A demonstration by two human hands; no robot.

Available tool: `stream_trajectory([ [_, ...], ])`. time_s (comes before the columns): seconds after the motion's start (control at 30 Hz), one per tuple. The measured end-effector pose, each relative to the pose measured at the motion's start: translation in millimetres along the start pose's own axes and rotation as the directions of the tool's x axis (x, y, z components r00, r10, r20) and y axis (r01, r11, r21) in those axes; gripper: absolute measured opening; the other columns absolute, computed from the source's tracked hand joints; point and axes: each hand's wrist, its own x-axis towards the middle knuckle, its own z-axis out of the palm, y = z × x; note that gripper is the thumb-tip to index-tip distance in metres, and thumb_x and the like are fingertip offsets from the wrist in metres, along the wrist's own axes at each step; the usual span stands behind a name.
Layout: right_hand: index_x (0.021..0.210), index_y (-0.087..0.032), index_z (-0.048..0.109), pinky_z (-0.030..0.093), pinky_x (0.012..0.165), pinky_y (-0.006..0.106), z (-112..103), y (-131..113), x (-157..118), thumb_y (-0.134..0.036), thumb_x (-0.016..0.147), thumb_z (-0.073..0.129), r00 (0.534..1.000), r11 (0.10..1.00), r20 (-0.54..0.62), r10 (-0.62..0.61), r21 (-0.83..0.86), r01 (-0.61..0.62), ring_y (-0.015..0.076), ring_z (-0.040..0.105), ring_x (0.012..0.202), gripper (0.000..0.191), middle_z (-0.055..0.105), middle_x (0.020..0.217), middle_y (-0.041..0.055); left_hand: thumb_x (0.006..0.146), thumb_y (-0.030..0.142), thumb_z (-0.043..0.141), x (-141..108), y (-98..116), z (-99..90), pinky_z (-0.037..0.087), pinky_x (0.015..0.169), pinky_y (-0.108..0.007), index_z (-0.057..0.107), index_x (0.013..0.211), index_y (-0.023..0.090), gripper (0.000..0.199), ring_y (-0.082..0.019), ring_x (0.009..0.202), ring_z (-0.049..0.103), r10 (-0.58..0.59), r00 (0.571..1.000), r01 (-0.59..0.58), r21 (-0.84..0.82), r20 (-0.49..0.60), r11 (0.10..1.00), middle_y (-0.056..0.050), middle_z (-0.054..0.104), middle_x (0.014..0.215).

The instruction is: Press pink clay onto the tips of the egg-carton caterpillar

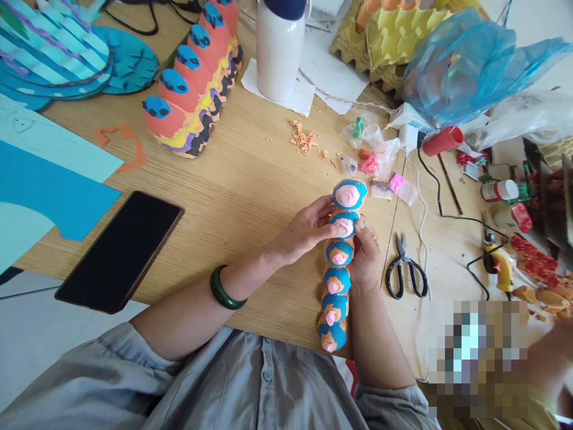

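A painted egg carton strip (336, 280), orange with blue domes, stands lengthwise in front of me over the table's near edge. Pink clay (347, 195) sits on each dome, spread broad on the top one and in small lumps lower down. My left hand (308, 230) reaches in from the left, its thumb on the pink clay of the second dome and its fingers at the strip's left side. My right hand (366, 257) grips the strip's right edge, thumb near the second dome, other fingers hidden behind it.
Black-handled scissors (405, 269) lie right of my right hand. A phone (120, 251) and blue paper (54, 185) are at left. Behind stand a painted orange egg carton (192, 83) and a white bottle (280, 54). Clay packets (369, 161) lie beyond the strip. Another person's arm (546, 364) shows lower right.
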Motion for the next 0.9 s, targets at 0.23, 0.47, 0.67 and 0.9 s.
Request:
stream_trajectory([
  [0.23,0.068,-0.023,0.057,0.038,0.052,0.027,-0.4,0.4,-0.7,-0.051,0.085,0.08,0.999,0.999,0.018,-0.047,-0.012,0.047,0.0105,0.042,0.055,0.04,0.053,0.065,-0.0046,0.079,0.035,0.089,1.3,-0.8,-2.7,0.053,0.1,-0.038,0.067,0.12,0.021,0.049,-0.023,0.112,0.067,0.024,0.999,-0.024,-0.014,0.042,1.0,-0.006,0.073,0.116],
  [0.47,0.068,-0.024,0.06,0.034,0.05,0.027,-2.9,3.3,-0.1,-0.05,0.084,0.08,0.999,0.999,0.023,-0.028,-0.019,0.028,0.0105,0.038,0.053,0.037,0.051,0.063,-0.0045,0.08,0.034,0.089,2.1,-2.4,-2.9,0.051,0.093,-0.03,0.069,0.112,0.021,0.04,-0.016,0.098,0.068,-0.062,0.998,0.059,-0.133,-0.015,0.989,-0.002,0.074,0.103],
  [0.67,0.068,-0.024,0.06,0.033,0.046,0.026,-4.8,5.5,0.6,-0.05,0.081,0.082,1.0,0.999,0.019,-0.007,0.032,0.006,0.0097,0.038,0.049,0.037,0.05,0.06,-0.0055,0.075,0.035,0.094,2.7,-3.7,-3.1,0.051,0.085,-0.029,0.07,0.105,0.02,0.041,-0.015,0.092,0.067,-0.146,0.989,0.144,-0.28,0.016,0.949,-0.001,0.074,0.101],
  [0.9,0.067,-0.024,0.063,0.039,0.049,0.028,-4.2,-3.0,2.3,-0.056,0.067,0.088,0.996,0.992,-0.024,0.081,0.096,-0.078,0.0113,0.042,0.051,0.04,0.053,0.059,-0.0052,0.08,0.046,0.09,0.7,1.7,3.1,0.053,0.086,-0.028,0.074,0.105,0.021,0.038,-0.015,0.096,0.069,-0.139,0.989,0.15,-0.326,0.059,0.934,-0.002,0.075,0.103],
])
